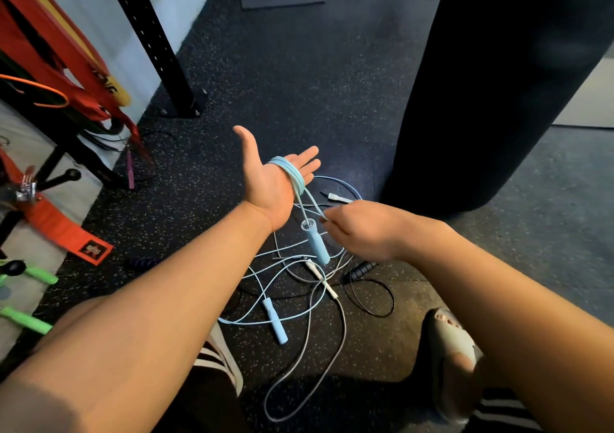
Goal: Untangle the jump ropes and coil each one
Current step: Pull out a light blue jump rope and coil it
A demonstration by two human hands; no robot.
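My left hand (pixel 269 180) is held palm up with fingers spread, and several turns of a light blue jump rope (pixel 292 173) are wound around it. One blue handle (pixel 315 243) hangs just below that hand. My right hand (pixel 362 230) pinches the blue cord beside the hanging handle. The rope's other blue handle (pixel 275 321) lies on the floor amid loose blue cord. A grey-white rope with thin white handles (pixel 320 276) and a black rope with a black handle (pixel 360 269) lie tangled with it on the floor.
A black punching bag (pixel 498 83) stands at right. A black rack post (pixel 159 43) rises at upper left, with red straps (pixel 59 67) and green handles (pixel 30 319) at far left. A purple handle (pixel 130 170) lies by the rack. A slippered foot (pixel 452 349) is at lower right.
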